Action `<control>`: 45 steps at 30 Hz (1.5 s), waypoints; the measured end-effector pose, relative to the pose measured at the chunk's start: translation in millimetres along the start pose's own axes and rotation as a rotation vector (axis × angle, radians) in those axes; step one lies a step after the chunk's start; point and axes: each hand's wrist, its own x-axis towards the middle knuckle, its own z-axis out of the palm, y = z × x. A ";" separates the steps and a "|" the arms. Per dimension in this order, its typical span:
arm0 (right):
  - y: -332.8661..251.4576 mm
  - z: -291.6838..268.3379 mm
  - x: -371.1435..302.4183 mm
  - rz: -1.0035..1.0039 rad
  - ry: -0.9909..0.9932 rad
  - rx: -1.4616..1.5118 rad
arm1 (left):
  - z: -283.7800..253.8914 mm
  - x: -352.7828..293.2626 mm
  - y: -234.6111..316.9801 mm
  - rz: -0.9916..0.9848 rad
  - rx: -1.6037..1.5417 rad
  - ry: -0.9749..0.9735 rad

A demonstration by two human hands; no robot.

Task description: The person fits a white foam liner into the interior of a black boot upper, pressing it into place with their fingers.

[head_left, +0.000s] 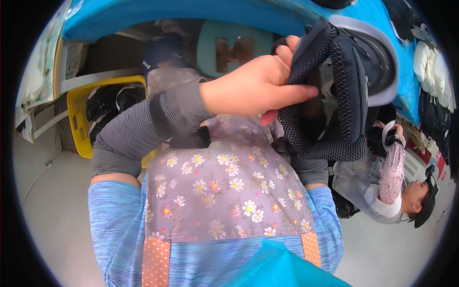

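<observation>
My left hand [260,83] is closed on the edge of a black mesh shoe upper [346,91], its thumb pressed along the near side and its fingers curled over the far side. The upper hangs in front of me with its opening showing. Behind it my right sleeve [311,170] shows in part, but my right hand is hidden by the upper. Just beyond the upper, on the blue-covered bench, lies a dark shoe piece with a pale grey rim [389,52].
A blue-covered bench [191,13] curves across the far side. Black shoe parts fill a yellow basket [76,115] at my left. Under the bench is a teal stool [205,48]. Stacked white pieces [430,71] lie at far right. A co-worker [382,186] sits to my right.
</observation>
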 end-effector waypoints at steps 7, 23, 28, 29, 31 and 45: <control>-6.1 -4.5 15.3 -0.035 0.029 -0.047 | -20.8 -2.0 -18.7 0.148 0.166 0.163; -12.5 11.2 21.0 0.033 0.047 -0.243 | -20.7 1.2 -4.5 0.535 0.016 0.644; -9.0 10.6 29.6 0.122 0.048 -0.307 | -32.1 -2.0 -7.1 0.449 0.321 0.674; -7.8 8.0 33.6 0.133 0.044 -0.318 | -37.8 -3.6 -6.9 0.406 0.473 0.667; -4.8 -0.4 49.3 0.155 0.025 -0.348 | -38.6 -4.3 -6.5 0.529 0.742 0.699; -9.6 7.0 32.0 -0.070 0.087 -0.367 | -22.5 1.4 -14.5 0.391 0.370 0.775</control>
